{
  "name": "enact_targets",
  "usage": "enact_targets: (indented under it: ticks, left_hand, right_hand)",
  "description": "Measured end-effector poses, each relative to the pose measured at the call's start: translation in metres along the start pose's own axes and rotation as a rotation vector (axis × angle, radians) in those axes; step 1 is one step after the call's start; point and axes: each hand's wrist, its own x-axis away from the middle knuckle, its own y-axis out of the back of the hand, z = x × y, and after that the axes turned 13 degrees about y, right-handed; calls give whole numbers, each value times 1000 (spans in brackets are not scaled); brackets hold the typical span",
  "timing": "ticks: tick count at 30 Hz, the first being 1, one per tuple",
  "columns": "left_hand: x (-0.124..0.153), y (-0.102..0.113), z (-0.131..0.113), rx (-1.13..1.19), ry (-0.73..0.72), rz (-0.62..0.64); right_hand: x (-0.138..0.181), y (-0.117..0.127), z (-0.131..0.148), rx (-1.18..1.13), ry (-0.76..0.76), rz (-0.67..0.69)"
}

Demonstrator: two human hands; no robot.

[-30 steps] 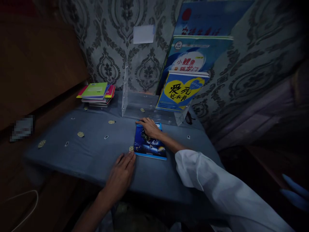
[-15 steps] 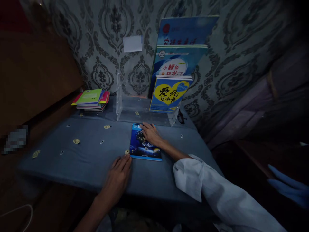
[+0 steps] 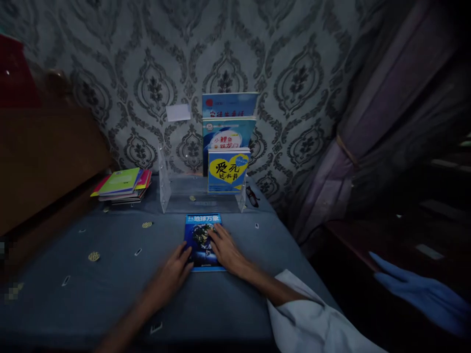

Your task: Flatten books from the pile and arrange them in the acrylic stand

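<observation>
A blue book (image 3: 198, 257) with a picture of the Earth on its cover lies flat on the cloth-covered table. Fingers of my right hand (image 3: 228, 251) rest, outstretched, on the cover's right side. My left hand (image 3: 172, 272), slightly blurred, touches the book's left edge with its fingers extended. Beyond the book stands a clear acrylic book rack (image 3: 180, 198). At its right end, a yellow-and-blue book (image 3: 228, 171) leans in front of a light-blue book (image 3: 230, 132) and a taller blue book (image 3: 230, 104).
A stack of colourful booklets (image 3: 121, 181) lies at the table's back left. Glasses (image 3: 252, 196) sit right of the rack. A white card (image 3: 178, 112) is on the patterned wall. A tied curtain (image 3: 349, 147) hangs at right, above a blue object (image 3: 419, 289).
The view has shifted, so the rack and books appear lower and further left. My right hand has slid to the cover's right side, uncovering the title. My left hand has moved up along the left edge.
</observation>
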Motion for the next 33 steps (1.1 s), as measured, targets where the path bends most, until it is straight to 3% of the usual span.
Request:
enact_targets:
  ticks: [6, 9, 12, 17, 21, 24, 29, 33]
  left_hand:
    - [-68, -11, 1, 114, 94, 27]
    - [-88, -20, 1, 227, 165, -43]
    - [-99, -25, 5, 492, 215, -99]
    - [-104, -18, 8, 1114, 438, -46]
    - [-98, -8, -2, 1391, 535, 146]
    - [-93, -1, -10, 1474, 527, 256]
    - [-91, 13, -16, 1531, 503, 287]
    - [-89, 22, -21, 1529, 450, 280]
  right_hand:
    - [6, 2, 7, -33, -13, -38]
    - [6, 2, 7, -61, -16, -68]
    - [6, 5, 8, -77, -22, -100]
    - [5, 12, 12, -101, -44, -69]
    - [5, 15, 12, -152, -52, -67]
    - [4, 16, 6, -213, -107, -83]
    - [-1, 23, -11, -349, -265, -216]
    - [-6, 32, -16, -748, -336, -222]
